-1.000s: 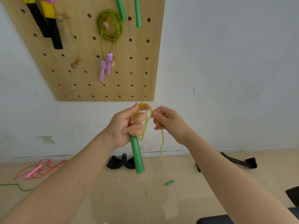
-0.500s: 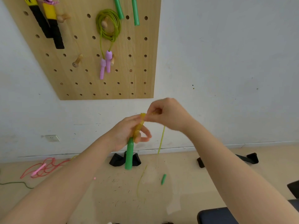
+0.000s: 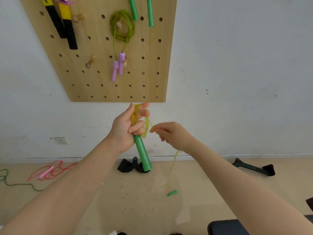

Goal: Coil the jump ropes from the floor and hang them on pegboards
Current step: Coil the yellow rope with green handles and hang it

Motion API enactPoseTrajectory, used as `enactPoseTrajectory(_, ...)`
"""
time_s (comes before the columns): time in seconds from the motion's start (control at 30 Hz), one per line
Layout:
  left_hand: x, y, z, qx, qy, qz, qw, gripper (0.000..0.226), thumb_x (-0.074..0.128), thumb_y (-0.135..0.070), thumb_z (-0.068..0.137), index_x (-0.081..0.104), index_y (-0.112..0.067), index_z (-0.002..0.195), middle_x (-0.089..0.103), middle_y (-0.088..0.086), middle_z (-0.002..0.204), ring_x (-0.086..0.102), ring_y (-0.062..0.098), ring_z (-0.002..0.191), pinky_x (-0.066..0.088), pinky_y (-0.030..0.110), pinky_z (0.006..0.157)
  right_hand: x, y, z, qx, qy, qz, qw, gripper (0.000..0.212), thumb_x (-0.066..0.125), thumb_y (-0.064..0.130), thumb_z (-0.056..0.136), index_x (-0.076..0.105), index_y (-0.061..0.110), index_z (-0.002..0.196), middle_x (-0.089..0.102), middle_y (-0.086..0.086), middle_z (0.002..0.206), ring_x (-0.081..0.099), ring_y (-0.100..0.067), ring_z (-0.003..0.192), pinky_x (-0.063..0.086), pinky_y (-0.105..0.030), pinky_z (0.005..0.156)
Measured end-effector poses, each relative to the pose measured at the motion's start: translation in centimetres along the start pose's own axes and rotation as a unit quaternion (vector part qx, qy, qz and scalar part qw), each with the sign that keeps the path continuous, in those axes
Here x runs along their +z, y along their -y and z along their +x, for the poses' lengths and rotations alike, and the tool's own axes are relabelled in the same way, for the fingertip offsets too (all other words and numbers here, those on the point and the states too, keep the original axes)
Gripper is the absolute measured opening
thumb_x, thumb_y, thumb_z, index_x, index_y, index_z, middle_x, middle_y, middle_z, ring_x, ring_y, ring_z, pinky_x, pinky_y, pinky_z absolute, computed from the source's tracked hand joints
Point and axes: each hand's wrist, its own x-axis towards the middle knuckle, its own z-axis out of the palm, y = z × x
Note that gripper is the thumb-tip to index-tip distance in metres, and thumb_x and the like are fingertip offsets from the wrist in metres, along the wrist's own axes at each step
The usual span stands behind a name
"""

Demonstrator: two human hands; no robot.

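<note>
Centre of the frame: the left hand (image 3: 126, 128) grips a green handle (image 3: 142, 152) with its lower fingers curled tight round the top, the handle pointing down and tilted a little to the right. Loops of yellow-green rope (image 3: 135, 114) are gathered in that same hand, running up between thumb and the upper fingers, which are stretched out and slightly apart. Just to the right, the right hand (image 3: 172, 134) pinches the rope between fingertips, the other fingers loosely curled. Below that hand the loose strand (image 3: 174, 160) drops toward the floor, down to the second green handle (image 3: 172, 193) lying on the floor (image 3: 135, 200) in the lower middle.

Upper left, the wooden pegboard (image 3: 149, 78) on the wall carries a coiled green rope (image 3: 122, 26) over a peg, its two pink-purple handles (image 3: 118, 65) dangling below. Two yellow-and-black handles (image 3: 65, 24) hang at the board's top left, two green handles (image 3: 141, 11) at the top edge.

Far left on the floor lies a red rope with a pink handle (image 3: 49, 171), uncoiled, and a dark green cord (image 3: 15, 184) beside it. Black straps (image 3: 128, 166) sit against the wall behind the held handle.
</note>
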Motion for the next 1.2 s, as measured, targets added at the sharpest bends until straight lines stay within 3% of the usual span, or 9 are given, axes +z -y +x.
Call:
enactPoseTrajectory(0.17, -1.5, 0.0, 0.9, 0.038, -0.139, 0.176, 0.974, 0.028, 0.032, -0.031, 0.102, 0.038, -0.016, 0.124, 0.067, 0.004, 0.115, 0.053, 0.010, 0.044, 0.042, 0.016, 0.042, 0.9, 2.8, -1.0, -0.025, 0.174, -0.148, 0.973, 0.023, 0.044, 0.024, 0.097, 0.060, 0.017, 0.111, 0.056, 0.010, 0.063, 0.047, 0.003, 0.049, 0.034, -0.006, 0.049)
enactPoseTrajectory(0.33, -2.5, 1.2, 0.3, -0.035, -0.112, 0.283, 0.952, 0.042, 0.031, -0.026, 0.102, 0.026, -0.028, 0.144, 0.067, -0.005, 0.103, 0.070, 0.020, 0.082, 0.054, 0.023, 0.069, -1.1, 4.5, -0.5, -0.106, 0.031, -0.158, 0.981, 0.020, 0.060, 0.022, 0.088, 0.067, 0.004, 0.082, 0.056, 0.005, 0.056, 0.048, -0.002, 0.047, 0.037, -0.012, 0.051)
enactPoseTrajectory(0.47, -0.5, 1.4, -0.4, -0.071, 0.020, 0.367, 0.927, 0.039, 0.023, -0.035, 0.102, 0.048, -0.019, 0.128, 0.072, 0.009, 0.077, 0.050, 0.020, 0.044, 0.048, 0.025, 0.060, -3.2, 4.3, 0.2, -0.103, -0.078, -0.030, 0.991, 0.018, 0.072, 0.022, 0.079, 0.066, 0.007, 0.073, 0.053, 0.001, 0.053, 0.041, -0.005, 0.045, 0.033, -0.011, 0.047)
enactPoseTrajectory(0.57, 1.3, 1.0, -0.8, -0.106, 0.102, 0.338, 0.930, 0.057, 0.014, -0.047, 0.097, 0.058, -0.013, 0.112, 0.048, 0.004, 0.041, 0.020, 0.013, 0.033, 0.038, 0.021, 0.045, -3.8, 3.2, 0.8, -0.078, -0.073, 0.102, 0.989, 0.015, 0.074, 0.017, 0.077, 0.062, 0.011, 0.070, 0.055, -0.005, 0.061, 0.046, -0.008, 0.055, 0.038, -0.016, 0.054)
enactPoseTrajectory(0.67, 1.9, 0.0, -0.7, -0.122, 0.172, 0.210, 0.955, 0.059, 0.021, -0.050, 0.091, 0.060, -0.008, 0.103, 0.035, -0.001, 0.037, 0.019, 0.003, 0.026, 0.035, 0.018, 0.039, -3.4, 1.1, 1.3, -0.036, -0.083, 0.212, 0.973, 0.015, 0.064, 0.017, 0.086, 0.058, 0.014, 0.073, 0.050, 0.001, 0.064, 0.044, -0.007, 0.058, 0.039, -0.017, 0.059)
enactPoseTrajectory(0.77, 1.7, -0.7, 0.0, -0.067, 0.161, 0.128, 0.976, 0.048, 0.026, -0.039, 0.096, 0.056, -0.009, 0.117, 0.054, 0.001, 0.051, 0.025, 0.000, 0.026, 0.036, 0.017, 0.039, -2.3, -0.5, 1.3, 0.001, -0.071, 0.175, 0.982, 0.020, 0.054, 0.016, 0.092, 0.058, 0.016, 0.073, 0.053, 0.000, 0.067, 0.044, -0.011, 0.057, 0.041, -0.023, 0.060)
enactPoseTrajectory(0.9, 0.5, -0.7, 1.5, 0.015, 0.005, 0.146, 0.989, 0.044, 0.026, -0.034, 0.101, 0.031, -0.015, 0.139, 0.071, 0.004, 0.104, 0.051, 0.009, 0.044, 0.052, 0.024, 0.060, -0.5, 0.0, 0.1, 0.017, 0.058, 0.016, 0.998, 0.022, 0.041, 0.019, 0.098, 0.062, 0.022, 0.103, 0.061, 0.004, 0.063, 0.045, -0.009, 0.045, 0.042, -0.021, 0.056)
enactPoseTrajectory(1.03, -1.9, 0.2, 2.3, 0.016, -0.075, 0.298, 0.951, 0.050, 0.025, -0.033, 0.102, 0.009, -0.024, 0.149, 0.066, -0.004, 0.113, 0.069, 0.018, 0.073, 0.047, 0.035, 0.094, -0.5, 2.5, -1.3, 0.009, 0.240, -0.152, 0.959, 0.030, 0.046, 0.027, 0.096, 0.053, 0.023, 0.124, 0.063, 0.005, 0.064, 0.046, -0.006, 0.042, 0.045, -0.021, 0.061)
enactPoseTrajectory(1.2, -2.0, 1.4, 1.1, -0.091, -0.013, 0.397, 0.913, 0.044, 0.027, -0.037, 0.101, 0.033, -0.022, 0.142, 0.072, 0.000, 0.078, 0.042, 0.011, 0.036, 0.053, 0.027, 0.078, -2.5, 3.9, -0.3, -0.070, 0.014, -0.096, 0.993, 0.019, 0.064, 0.023, 0.086, 0.068, 0.006, 0.079, 0.056, 0.005, 0.053, 0.044, -0.003, 0.044, 0.035, -0.013, 0.047)
